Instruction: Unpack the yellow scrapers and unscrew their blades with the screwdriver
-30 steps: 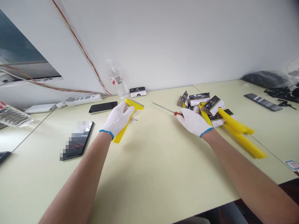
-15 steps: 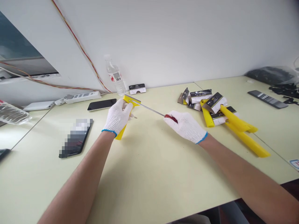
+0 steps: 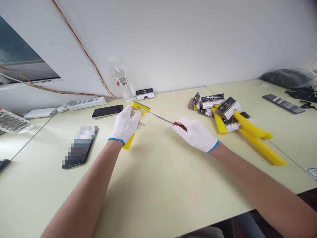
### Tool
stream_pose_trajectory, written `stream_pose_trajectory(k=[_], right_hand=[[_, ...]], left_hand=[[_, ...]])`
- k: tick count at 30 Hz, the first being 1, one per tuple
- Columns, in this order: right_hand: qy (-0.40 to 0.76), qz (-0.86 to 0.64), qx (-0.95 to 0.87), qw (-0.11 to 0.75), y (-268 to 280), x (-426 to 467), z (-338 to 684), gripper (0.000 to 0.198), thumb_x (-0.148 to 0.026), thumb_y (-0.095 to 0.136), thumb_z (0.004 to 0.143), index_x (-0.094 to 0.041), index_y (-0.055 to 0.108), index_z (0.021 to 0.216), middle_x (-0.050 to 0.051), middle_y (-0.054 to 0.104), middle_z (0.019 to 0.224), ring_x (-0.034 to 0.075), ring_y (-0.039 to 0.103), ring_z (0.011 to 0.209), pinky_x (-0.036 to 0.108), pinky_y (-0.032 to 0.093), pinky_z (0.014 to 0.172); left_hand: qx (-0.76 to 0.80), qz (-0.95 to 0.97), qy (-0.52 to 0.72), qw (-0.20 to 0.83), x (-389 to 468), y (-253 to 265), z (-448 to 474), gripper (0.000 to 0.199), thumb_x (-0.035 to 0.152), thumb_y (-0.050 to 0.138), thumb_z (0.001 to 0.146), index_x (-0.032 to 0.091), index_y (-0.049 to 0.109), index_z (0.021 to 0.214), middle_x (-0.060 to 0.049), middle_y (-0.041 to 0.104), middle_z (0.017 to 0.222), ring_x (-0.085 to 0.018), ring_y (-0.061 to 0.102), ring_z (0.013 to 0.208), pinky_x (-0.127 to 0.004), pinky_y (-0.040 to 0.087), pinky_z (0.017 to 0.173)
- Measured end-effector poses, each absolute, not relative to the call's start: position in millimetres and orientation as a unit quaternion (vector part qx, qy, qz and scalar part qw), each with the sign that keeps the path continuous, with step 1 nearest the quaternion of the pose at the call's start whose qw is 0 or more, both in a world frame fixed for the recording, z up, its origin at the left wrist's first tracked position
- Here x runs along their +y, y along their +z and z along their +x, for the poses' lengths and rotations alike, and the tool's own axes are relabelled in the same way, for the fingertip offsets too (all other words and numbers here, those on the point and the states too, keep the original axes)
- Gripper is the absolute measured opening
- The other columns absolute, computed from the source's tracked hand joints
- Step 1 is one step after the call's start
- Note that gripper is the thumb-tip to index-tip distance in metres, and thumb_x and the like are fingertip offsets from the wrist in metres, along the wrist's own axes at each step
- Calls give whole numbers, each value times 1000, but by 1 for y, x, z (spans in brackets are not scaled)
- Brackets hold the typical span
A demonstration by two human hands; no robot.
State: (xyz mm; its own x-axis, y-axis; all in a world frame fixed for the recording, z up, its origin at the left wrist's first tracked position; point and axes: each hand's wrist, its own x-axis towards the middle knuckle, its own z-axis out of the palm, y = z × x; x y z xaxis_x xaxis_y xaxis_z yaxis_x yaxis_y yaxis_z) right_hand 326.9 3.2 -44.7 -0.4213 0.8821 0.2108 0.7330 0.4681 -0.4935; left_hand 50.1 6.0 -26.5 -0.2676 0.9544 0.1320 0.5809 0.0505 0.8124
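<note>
White knitted gloves with blue cuffs cover both hands. My left hand (image 3: 125, 124) is closed around a yellow scraper (image 3: 129, 142), its head with a metal edge tilted up and its handle slanting down toward me. In my right hand (image 3: 196, 134) is the red handle of a screwdriver (image 3: 158, 116). The long shaft points left, and its tip meets the scraper's head near a screw position; the exact fit is too small to make out. Left fingers behind the scraper are partly hidden.
Yellow scraper handles (image 3: 262, 145) and black-and-white cardboard sleeves (image 3: 226, 107) lie in a pile at right. Beyond are a dark strip (image 3: 283, 103) and black parts (image 3: 303, 96). A water bottle (image 3: 122, 82), phones (image 3: 107, 111) and a power strip (image 3: 86, 103) sit at left.
My right hand and the screwdriver have shifted very slightly left. The scraper stays in my left hand with the screwdriver tip against its head; the view has moved a little.
</note>
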Motion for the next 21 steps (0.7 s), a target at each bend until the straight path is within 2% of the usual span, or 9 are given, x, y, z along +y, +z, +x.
stream_pose_trajectory(k=[4, 7, 9, 12, 14, 17, 19, 21], right_hand=[[170, -485, -826, 232, -44, 3, 326, 32, -45, 52, 106, -21, 68, 92, 3, 67, 75, 18, 58, 67, 31, 35, 64], [206, -480, -818, 241, -41, 2, 326, 35, -46, 53, 105, -21, 64, 83, 1, 62, 72, 16, 54, 65, 30, 34, 63], [303, -488, -786, 226, -37, 1, 327, 41, -52, 52, 104, -21, 62, 80, -1, 55, 67, 14, 46, 58, 29, 31, 57], [494, -499, -691, 172, -33, 1, 330, 41, -60, 52, 102, -23, 63, 90, -5, 47, 64, 11, 30, 47, 28, 22, 46], [526, -513, -658, 163, -34, 1, 331, 35, -58, 61, 97, -24, 60, 93, -6, 46, 64, 11, 29, 46, 27, 20, 45], [373, -537, -720, 233, -39, 1, 328, 32, -51, 71, 92, -22, 59, 85, -2, 55, 70, 14, 46, 58, 28, 32, 53], [214, -525, -776, 276, -44, -1, 326, 30, -47, 66, 97, -21, 64, 83, 4, 64, 80, 18, 55, 72, 30, 38, 64], [109, -515, -801, 286, -47, -3, 324, 29, -43, 57, 103, -20, 68, 88, 8, 69, 90, 22, 60, 81, 32, 38, 69]], left_hand=[[689, 575, 391, 204, 6, -30, 49, 20, 40, 57, 97, 21, 61, 96, -3, 75, 93, -16, 72, 69, -26, 55, 61], [686, 584, 391, 187, 6, -31, 50, 20, 41, 56, 98, 21, 62, 99, -4, 76, 103, -16, 72, 69, -28, 55, 64], [685, 593, 385, 175, 5, -31, 52, 19, 40, 56, 98, 22, 60, 100, -5, 76, 108, -16, 72, 69, -30, 55, 67], [686, 613, 362, 150, 4, -31, 53, 17, 39, 54, 99, 23, 59, 102, -6, 76, 109, -18, 71, 72, -31, 53, 71], [683, 626, 353, 130, 4, -32, 52, 18, 38, 51, 101, 23, 59, 103, -7, 76, 112, -18, 70, 73, -32, 52, 72], [684, 634, 348, 96, 5, -34, 50, 19, 37, 48, 102, 23, 61, 106, -9, 75, 108, -20, 68, 76, -32, 49, 70], [688, 635, 341, 78, 5, -35, 49, 21, 37, 47, 103, 22, 61, 108, -9, 74, 102, -21, 67, 76, -32, 48, 70], [685, 642, 338, 60, 6, -35, 49, 21, 36, 46, 103, 21, 61, 106, -9, 72, 99, -21, 67, 75, -33, 48, 71]])
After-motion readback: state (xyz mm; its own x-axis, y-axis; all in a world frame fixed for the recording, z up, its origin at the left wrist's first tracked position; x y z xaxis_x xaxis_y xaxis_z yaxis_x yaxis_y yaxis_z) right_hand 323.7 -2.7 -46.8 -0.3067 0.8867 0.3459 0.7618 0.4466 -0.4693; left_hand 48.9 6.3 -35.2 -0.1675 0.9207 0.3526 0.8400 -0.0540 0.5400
